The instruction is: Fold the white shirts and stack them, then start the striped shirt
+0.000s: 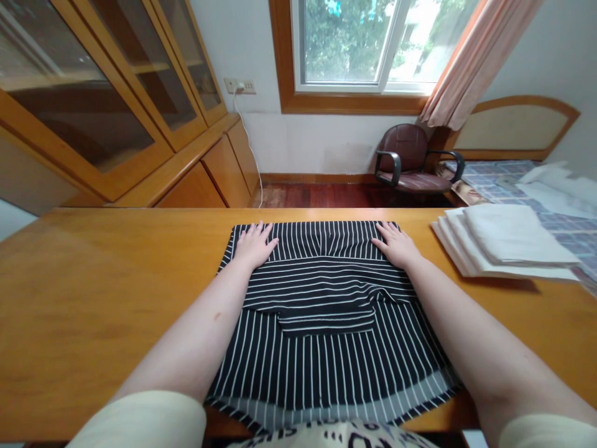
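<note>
A black garment with white stripes [321,367], possibly a shirt, lies spread on the wooden table [116,298]. Its far part is folded, and a sleeve-like piece with crosswise stripes lies over the middle, wrinkled at the right. My left hand [255,245] rests flat on the garment's far left corner, fingers spread. On the far right corner my right hand [396,245] lies the same way, palm down with fingers apart. The near edge of the garment reaches the table's front edge, close to my body.
A stack of folded white cloths [508,239] sits at the table's right. Glass-door cabinets [186,180] stand on the left. Beyond the table are an armchair [410,162], a bed with a checked cover [489,177], a window [354,43] and a pink curtain [480,62].
</note>
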Tool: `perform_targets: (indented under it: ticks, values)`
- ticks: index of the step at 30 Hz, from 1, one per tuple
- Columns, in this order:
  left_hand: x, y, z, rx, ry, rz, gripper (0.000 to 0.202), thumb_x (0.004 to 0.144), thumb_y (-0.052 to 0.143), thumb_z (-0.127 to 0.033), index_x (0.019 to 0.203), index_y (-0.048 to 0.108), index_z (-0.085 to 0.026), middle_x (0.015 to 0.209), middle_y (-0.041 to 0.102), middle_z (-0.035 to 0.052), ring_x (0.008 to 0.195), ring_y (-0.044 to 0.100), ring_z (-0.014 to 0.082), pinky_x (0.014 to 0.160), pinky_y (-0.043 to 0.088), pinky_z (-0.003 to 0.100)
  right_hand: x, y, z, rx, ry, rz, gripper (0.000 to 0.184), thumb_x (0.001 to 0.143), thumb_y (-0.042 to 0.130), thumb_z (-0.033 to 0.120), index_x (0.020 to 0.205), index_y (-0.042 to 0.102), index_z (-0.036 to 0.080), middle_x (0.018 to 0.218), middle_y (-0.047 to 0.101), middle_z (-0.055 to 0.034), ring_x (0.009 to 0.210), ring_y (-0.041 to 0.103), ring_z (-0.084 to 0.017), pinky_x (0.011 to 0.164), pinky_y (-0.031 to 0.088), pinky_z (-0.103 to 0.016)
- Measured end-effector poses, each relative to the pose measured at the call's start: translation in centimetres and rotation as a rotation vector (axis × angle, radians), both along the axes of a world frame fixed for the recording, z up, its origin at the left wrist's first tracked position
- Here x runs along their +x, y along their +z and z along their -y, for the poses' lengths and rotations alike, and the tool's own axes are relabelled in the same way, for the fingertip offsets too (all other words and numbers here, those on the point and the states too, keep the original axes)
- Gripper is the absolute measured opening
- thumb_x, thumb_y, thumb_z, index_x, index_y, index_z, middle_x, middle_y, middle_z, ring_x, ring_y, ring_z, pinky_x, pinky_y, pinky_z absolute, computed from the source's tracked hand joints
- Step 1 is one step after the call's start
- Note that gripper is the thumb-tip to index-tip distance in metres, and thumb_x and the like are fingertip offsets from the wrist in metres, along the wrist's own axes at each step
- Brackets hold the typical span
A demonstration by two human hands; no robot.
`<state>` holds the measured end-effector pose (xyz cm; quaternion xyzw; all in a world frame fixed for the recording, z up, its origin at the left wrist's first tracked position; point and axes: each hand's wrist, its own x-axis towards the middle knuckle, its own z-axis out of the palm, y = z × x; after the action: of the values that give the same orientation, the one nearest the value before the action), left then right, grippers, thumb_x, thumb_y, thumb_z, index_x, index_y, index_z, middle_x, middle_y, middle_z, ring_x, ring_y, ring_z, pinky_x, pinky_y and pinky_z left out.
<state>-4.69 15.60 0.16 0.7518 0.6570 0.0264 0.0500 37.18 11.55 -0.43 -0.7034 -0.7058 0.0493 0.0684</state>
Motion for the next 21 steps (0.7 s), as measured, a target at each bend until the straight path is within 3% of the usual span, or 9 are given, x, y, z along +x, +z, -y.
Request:
perform_targets:
  ticks: [4,6,8,10,12,17,21]
  values:
    - [0.1,-0.2,0.0,0.018,0.007,0.000,0.067,0.090,0.025,-0.060,0.149,0.028,-0.026,0.156,0.024,0.0066,0.143,0.017,0.0298,0.114,0.015,0.049,-2.0,0.7,1.4,0.194,-0.145,0.080,0.074,0.088,0.037,0.061,0.146,0.035,0.014,0.153,0.026,-0.0180,0.141,0.017,-0.039,0.108,0.009,-0.067]
    - [0.1,-0.2,0.0,0.024,0.008,-0.004,0.068,0.090,0.025,-0.060,0.149,0.028,-0.026,0.156,0.024,0.0068,0.143,0.017,0.0300,0.114,0.015,0.049,-4.9,1.0,2.9,0.250,0.042,0.108,0.071,0.089,0.037,0.059,0.147,0.033,0.017,0.155,0.022,-0.0144,0.143,0.013,-0.035,0.112,0.009,-0.061]
    - [0.2,-0.1,0.1,0.023,0.006,-0.006,0.068,0.090,0.025,-0.060,0.149,0.027,-0.025,0.156,0.023,0.0075,0.143,0.017,0.0302,0.114,0.015,0.050,-7.7,1.1,4.7,0.146,0.310,0.079,0.067,0.090,0.036,0.059,0.146,0.034,0.023,0.155,0.023,-0.0095,0.143,0.018,-0.029,0.114,0.018,-0.052]
    - [0.1,0.1,0.3,0.019,-0.002,-0.008,0.068,0.090,0.024,-0.060,0.149,0.027,-0.025,0.156,0.023,0.0083,0.143,0.018,0.0303,0.113,0.016,0.050,-9.1,0.9,6.3,0.052,0.459,0.047,0.067,0.091,0.033,0.060,0.147,0.033,0.024,0.154,0.026,-0.0088,0.142,0.022,-0.027,0.113,0.023,-0.048]
    - [-0.2,0.1,0.4,0.016,-0.016,-0.011,0.067,0.091,0.026,-0.059,0.149,0.028,-0.025,0.156,0.023,0.0087,0.143,0.018,0.0298,0.113,0.016,0.049,-8.5,0.6,7.5,0.020,0.481,0.038,0.065,0.092,0.031,0.059,0.148,0.030,0.026,0.153,0.028,-0.0061,0.142,0.024,-0.025,0.113,0.023,-0.048]
    - [-0.9,0.3,0.1,0.025,-0.049,0.010,0.063,0.091,0.032,-0.055,0.146,0.034,-0.025,0.155,0.027,0.0085,0.143,0.020,0.0281,0.114,0.017,0.047,-2.8,0.2,8.7,0.030,0.360,0.078,0.067,0.091,0.034,0.061,0.149,0.028,0.028,0.153,0.028,-0.0060,0.141,0.024,-0.026,0.112,0.024,-0.051]
    - [1.2,2.2,2.6,0.144,-0.062,0.070,0.052,0.091,0.040,-0.040,0.138,0.047,-0.018,0.151,0.033,0.0121,0.140,0.026,0.0290,0.114,0.017,0.047,-1.4,0.1,8.9,0.045,0.329,0.096,0.069,0.090,0.035,0.062,0.148,0.029,0.027,0.153,0.027,-0.0061,0.141,0.025,-0.026,0.112,0.024,-0.050]
